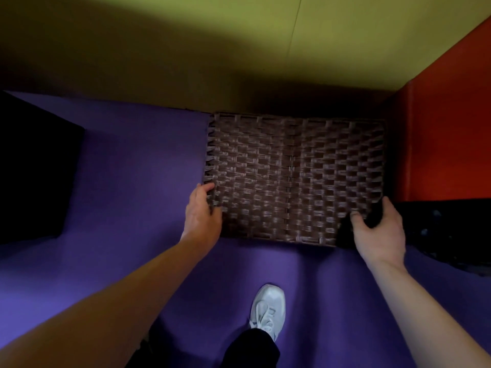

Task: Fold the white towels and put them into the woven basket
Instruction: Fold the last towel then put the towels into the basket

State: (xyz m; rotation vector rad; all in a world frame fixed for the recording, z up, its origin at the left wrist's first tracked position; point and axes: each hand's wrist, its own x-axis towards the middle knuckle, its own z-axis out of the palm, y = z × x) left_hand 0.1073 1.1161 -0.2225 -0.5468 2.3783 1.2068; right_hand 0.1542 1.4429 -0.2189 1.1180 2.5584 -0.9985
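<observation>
A brown woven basket [292, 176] sits on the purple floor in the corner where the yellow-green wall meets the red wall. Only a flat woven surface of it faces me; its inside is hidden. My left hand [203, 215] grips its near left corner, fingers curled round the edge. My right hand [378, 232] holds the near right corner, thumb on the woven face and fingers wrapped over the side. No white towels are in view.
A dark block [37, 168] stands on the floor at the left. A black ledge [446, 224] runs along the right below the red wall [446, 123]. My white shoe [268, 309] is on the purple floor [127, 181] behind the basket.
</observation>
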